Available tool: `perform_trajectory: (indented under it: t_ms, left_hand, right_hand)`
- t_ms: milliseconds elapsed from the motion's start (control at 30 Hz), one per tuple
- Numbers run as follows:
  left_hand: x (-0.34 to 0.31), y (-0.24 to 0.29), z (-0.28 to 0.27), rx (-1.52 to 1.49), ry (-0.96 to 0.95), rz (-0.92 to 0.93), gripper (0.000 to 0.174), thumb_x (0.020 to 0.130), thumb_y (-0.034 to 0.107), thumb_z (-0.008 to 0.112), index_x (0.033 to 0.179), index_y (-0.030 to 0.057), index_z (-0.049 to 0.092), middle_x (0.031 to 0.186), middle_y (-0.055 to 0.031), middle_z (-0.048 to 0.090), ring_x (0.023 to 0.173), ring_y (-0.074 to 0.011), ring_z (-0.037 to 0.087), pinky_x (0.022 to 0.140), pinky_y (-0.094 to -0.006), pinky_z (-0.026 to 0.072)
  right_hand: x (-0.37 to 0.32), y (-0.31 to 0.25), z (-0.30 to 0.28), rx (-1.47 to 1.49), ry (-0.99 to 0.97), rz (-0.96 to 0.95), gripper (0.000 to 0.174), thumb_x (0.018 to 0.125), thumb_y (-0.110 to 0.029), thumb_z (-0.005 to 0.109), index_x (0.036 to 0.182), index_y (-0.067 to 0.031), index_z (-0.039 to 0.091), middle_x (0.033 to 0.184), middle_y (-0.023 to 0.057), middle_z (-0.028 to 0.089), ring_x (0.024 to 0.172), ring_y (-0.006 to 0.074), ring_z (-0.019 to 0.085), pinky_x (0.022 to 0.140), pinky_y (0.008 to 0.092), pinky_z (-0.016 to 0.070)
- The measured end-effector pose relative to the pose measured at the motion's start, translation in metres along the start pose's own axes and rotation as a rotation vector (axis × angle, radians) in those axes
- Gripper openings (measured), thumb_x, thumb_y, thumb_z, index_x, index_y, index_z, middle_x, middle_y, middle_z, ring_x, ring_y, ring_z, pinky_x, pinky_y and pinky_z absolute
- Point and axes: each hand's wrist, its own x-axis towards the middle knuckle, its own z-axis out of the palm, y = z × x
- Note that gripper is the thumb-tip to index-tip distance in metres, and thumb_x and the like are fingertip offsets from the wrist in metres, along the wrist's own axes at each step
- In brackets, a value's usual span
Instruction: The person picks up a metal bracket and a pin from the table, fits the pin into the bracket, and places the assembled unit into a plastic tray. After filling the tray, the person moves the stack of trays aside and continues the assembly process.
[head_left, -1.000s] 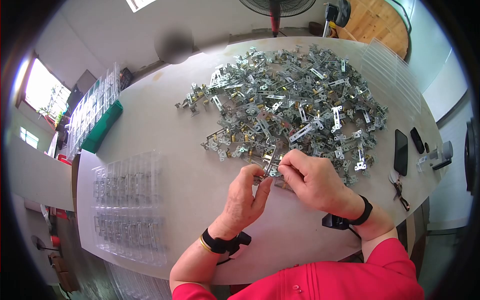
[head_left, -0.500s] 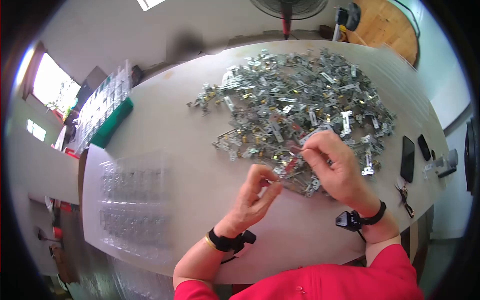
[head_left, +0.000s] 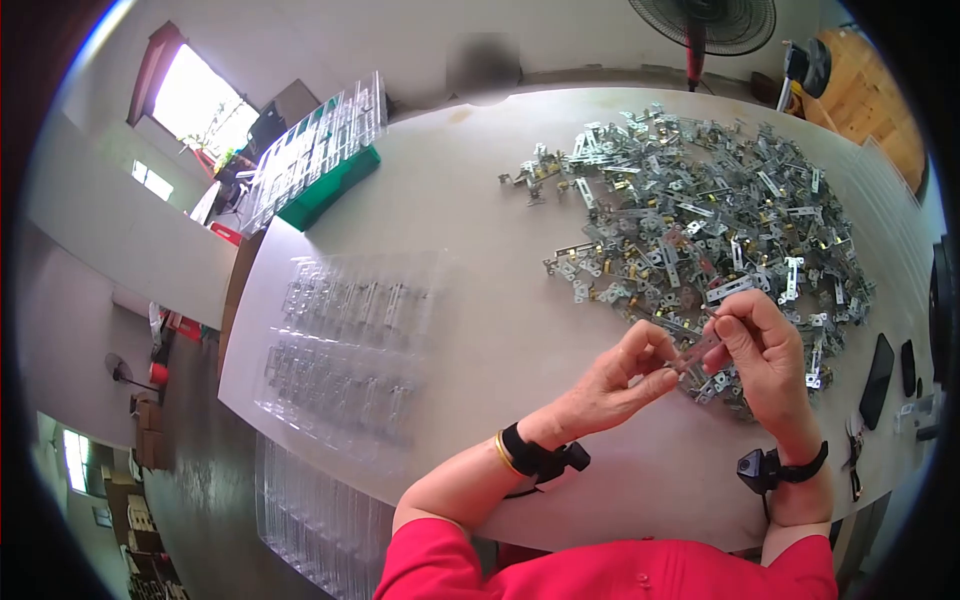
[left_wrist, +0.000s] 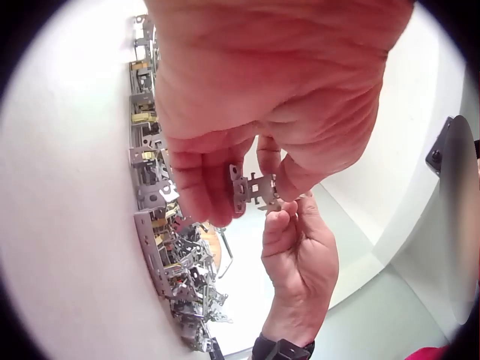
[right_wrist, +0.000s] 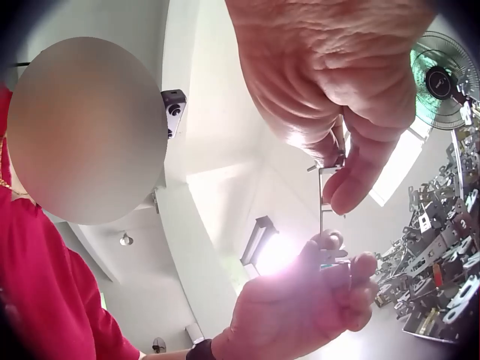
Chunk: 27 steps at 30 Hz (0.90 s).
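Note:
A flat, slotted metal bracket (head_left: 697,352) spans the gap between the two hands above the table. My left hand (head_left: 610,388) pinches its near end with thumb and fingers. At the other end, my right hand (head_left: 768,368) grips it between thumb and curled fingers. Seen from the left wrist, the bracket (left_wrist: 259,189) shows cut-outs and small bent tabs, with the right fingertips at its edge. In the right wrist view it appears edge-on as a thin strip (right_wrist: 322,201) running between both hands. Behind the hands spreads a large heap of similar metal parts (head_left: 690,215), some with brass-coloured pieces.
Clear plastic trays (head_left: 345,335) with rows of metal parts lie on the left of the table (head_left: 490,330). A green crate (head_left: 330,188) with clear trays on it stands at the far left. A phone (head_left: 877,382) and pliers (head_left: 854,455) lie at the right edge.
The head view has swung left, shifting the table rightward in it. Half a second ago the hands were apart, the right one over the heap; now they meet at the bracket.

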Motion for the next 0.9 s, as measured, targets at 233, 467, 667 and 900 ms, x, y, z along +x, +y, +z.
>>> perform_trajectory:
  t_ms: [233,467,667,900]
  left_hand:
    - [0.004,0.003,0.002,0.504,0.171,0.287,0.025,0.094,0.010,0.071,0.113,0.0023,0.058,0.104,-0.0057,0.062,0.095,-0.0159,0.059,0.085,-0.0303,0.0492]
    - [0.005,-0.001,0.002,0.678,0.226,0.443,0.022,0.090,0.010,0.075,0.105,0.0027,0.060,0.094,-0.0104,0.063,0.086,-0.0228,0.062,0.078,-0.0355,0.0519]
    - [0.005,-0.002,0.002,0.592,0.298,0.354,0.019,0.093,0.011,0.071,0.104,0.0013,0.059,0.092,-0.0107,0.064,0.083,-0.0221,0.063,0.076,-0.0349,0.0521]
    - [0.008,-0.008,-0.005,0.531,0.383,0.307,0.020,0.096,0.013,0.069,0.106,0.0005,0.058,0.091,-0.0060,0.063,0.084,-0.0150,0.060,0.077,-0.0312,0.0513]
  right_hand:
    - [0.001,0.009,0.005,-0.015,0.033,-0.023,0.008,0.104,-0.011,0.056,0.104,-0.0037,0.059,0.090,-0.0001,0.059,0.070,0.0070,0.063,0.064,0.0209,0.0515]
    - [-0.001,0.013,0.012,-0.051,0.055,-0.040,0.009,0.105,-0.012,0.056,0.107,-0.0041,0.059,0.089,-0.0018,0.058,0.068,0.0057,0.060,0.063,0.0197,0.0497]
    - [0.003,0.009,0.008,-0.235,0.081,-0.191,0.008,0.103,-0.011,0.058,0.104,-0.0027,0.059,0.104,0.0021,0.056,0.088,0.0077,0.055,0.076,0.0233,0.0464]
    - [0.001,-0.002,0.000,-0.234,0.036,-0.225,0.004,0.101,-0.006,0.059,0.099,-0.0019,0.057,0.099,0.0021,0.052,0.088,0.0100,0.048,0.081,0.0223,0.0397]
